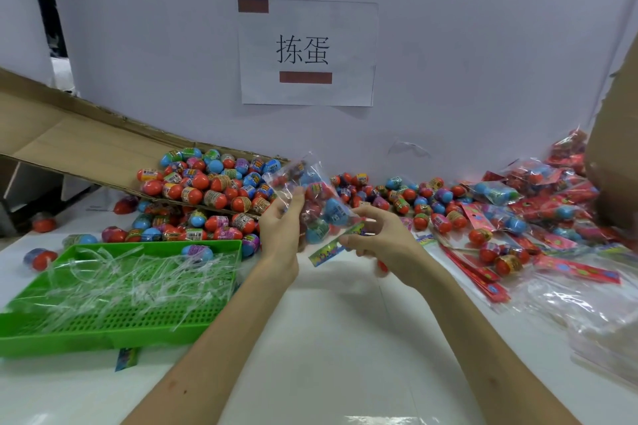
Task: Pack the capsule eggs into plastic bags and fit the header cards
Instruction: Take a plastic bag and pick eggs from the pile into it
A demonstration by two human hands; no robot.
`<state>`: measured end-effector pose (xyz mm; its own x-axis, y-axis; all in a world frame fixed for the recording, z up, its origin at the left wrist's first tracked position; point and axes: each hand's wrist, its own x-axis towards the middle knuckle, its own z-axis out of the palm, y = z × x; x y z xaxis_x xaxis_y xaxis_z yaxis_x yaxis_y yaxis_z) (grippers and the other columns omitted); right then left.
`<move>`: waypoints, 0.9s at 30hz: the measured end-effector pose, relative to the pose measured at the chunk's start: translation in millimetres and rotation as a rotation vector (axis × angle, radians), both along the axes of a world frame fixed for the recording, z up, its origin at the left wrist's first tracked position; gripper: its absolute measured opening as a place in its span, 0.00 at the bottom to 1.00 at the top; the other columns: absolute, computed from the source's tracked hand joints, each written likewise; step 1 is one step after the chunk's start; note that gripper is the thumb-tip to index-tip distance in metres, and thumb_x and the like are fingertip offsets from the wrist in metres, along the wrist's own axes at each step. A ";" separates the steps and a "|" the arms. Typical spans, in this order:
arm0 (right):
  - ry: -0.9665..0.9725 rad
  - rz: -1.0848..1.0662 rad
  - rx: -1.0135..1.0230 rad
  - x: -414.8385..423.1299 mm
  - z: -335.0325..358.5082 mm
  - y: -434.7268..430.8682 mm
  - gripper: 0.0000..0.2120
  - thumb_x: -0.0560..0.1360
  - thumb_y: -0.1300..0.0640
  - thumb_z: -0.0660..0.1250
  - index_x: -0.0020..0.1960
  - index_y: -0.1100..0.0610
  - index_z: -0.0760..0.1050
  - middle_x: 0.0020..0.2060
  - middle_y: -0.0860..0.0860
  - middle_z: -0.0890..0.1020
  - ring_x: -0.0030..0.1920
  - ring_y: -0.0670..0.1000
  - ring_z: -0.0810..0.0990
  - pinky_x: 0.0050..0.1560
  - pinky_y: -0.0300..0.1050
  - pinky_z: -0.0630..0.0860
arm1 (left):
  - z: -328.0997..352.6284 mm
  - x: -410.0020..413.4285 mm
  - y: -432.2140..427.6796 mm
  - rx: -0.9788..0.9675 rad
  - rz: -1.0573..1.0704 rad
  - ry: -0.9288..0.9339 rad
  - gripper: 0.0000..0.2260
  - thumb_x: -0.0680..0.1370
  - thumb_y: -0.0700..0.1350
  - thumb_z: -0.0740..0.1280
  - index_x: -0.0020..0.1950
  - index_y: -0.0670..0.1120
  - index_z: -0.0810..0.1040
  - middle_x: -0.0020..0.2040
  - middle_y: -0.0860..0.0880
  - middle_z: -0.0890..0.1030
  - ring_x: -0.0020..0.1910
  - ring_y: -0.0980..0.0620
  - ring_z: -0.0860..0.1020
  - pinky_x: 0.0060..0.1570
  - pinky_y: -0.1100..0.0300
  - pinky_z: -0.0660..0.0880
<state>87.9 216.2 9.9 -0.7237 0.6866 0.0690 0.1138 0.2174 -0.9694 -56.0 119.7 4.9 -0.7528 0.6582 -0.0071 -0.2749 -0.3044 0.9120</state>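
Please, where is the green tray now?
In the head view, the green tray lies at the lower left on the table, left of the left hand and in front of the capsule eggs spilling from the cardboard box.

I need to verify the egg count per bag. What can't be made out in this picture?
1. Bagged eggs: head view; glare on the plastic bag and the left hand hide some, so no sure count.
2. Header card print: blurred, its end under the right hand.
3. Cardboard box: cut off by the left edge.
4. Labels on the loose eggs: too small to read.
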 end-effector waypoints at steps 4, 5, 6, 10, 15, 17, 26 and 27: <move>-0.026 0.071 -0.005 3.3 2.2 2.9 0.15 0.73 0.66 0.76 0.55 0.52 0.78 0.39 0.48 0.87 0.35 0.43 0.82 0.37 0.36 0.77 | -0.6 -2.5 -0.5 -0.022 0.021 -0.048 0.09 0.83 0.53 0.68 0.51 0.49 0.83 0.49 0.46 0.88 0.48 0.46 0.86 0.42 0.53 0.81; -0.025 0.080 -0.013 4.0 2.9 3.7 0.16 0.74 0.67 0.75 0.55 0.51 0.78 0.39 0.48 0.87 0.35 0.44 0.81 0.39 0.37 0.78 | -1.0 -3.1 -1.0 -0.028 0.028 -0.053 0.09 0.83 0.53 0.68 0.49 0.49 0.83 0.47 0.46 0.87 0.46 0.47 0.85 0.39 0.55 0.80; -0.018 0.084 -0.026 5.1 2.9 5.2 0.17 0.74 0.67 0.75 0.55 0.50 0.78 0.38 0.49 0.87 0.36 0.46 0.81 0.40 0.39 0.78 | -1.5 -4.0 -1.0 -0.030 0.038 -0.054 0.10 0.82 0.53 0.69 0.47 0.49 0.84 0.44 0.47 0.87 0.43 0.48 0.84 0.36 0.57 0.78; -0.034 0.119 -0.070 7.5 0.8 6.2 0.18 0.73 0.69 0.74 0.56 0.50 0.79 0.39 0.50 0.87 0.38 0.47 0.81 0.42 0.40 0.79 | -3.1 0.3 0.7 0.004 0.040 -0.058 0.11 0.81 0.52 0.71 0.44 0.50 0.87 0.41 0.50 0.88 0.39 0.52 0.84 0.34 0.59 0.79; -0.086 0.173 -0.153 -3.6 -8.1 -8.1 0.16 0.73 0.57 0.78 0.59 0.55 0.80 0.49 0.53 0.88 0.50 0.52 0.87 0.47 0.42 0.82 | -4.5 4.5 2.0 0.055 0.005 -0.071 0.11 0.82 0.50 0.71 0.43 0.51 0.88 0.44 0.48 0.88 0.44 0.49 0.86 0.43 0.53 0.83; -0.047 0.164 -0.210 -9.7 -11.4 -13.9 0.18 0.72 0.56 0.79 0.59 0.57 0.81 0.50 0.55 0.88 0.50 0.55 0.87 0.46 0.42 0.83 | -3.4 5.1 2.0 0.071 0.010 -0.092 0.08 0.82 0.49 0.71 0.47 0.49 0.88 0.47 0.46 0.88 0.48 0.46 0.87 0.50 0.49 0.84; -0.086 0.069 -0.161 -22.2 -28.1 -24.4 0.10 0.69 0.55 0.80 0.46 0.60 0.85 0.35 0.53 0.84 0.34 0.47 0.80 0.38 0.39 0.78 | 4.5 1.8 -3.1 0.097 -0.016 -0.189 0.12 0.83 0.51 0.68 0.58 0.45 0.85 0.55 0.42 0.87 0.57 0.42 0.85 0.59 0.41 0.81; -0.111 0.065 -0.136 -21.7 -28.1 -23.5 0.09 0.69 0.55 0.80 0.43 0.59 0.84 0.33 0.52 0.83 0.33 0.46 0.78 0.37 0.39 0.77 | 4.7 0.3 -3.4 0.087 -0.013 -0.179 0.12 0.83 0.52 0.67 0.57 0.45 0.85 0.55 0.43 0.87 0.57 0.42 0.85 0.59 0.42 0.81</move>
<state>66.2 192.6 -18.2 -0.7648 0.6358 -0.1043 0.2117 0.0951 -0.9727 -55.7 116.3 9.6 -0.7360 0.6719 -0.0830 -0.4347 -0.3749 0.8188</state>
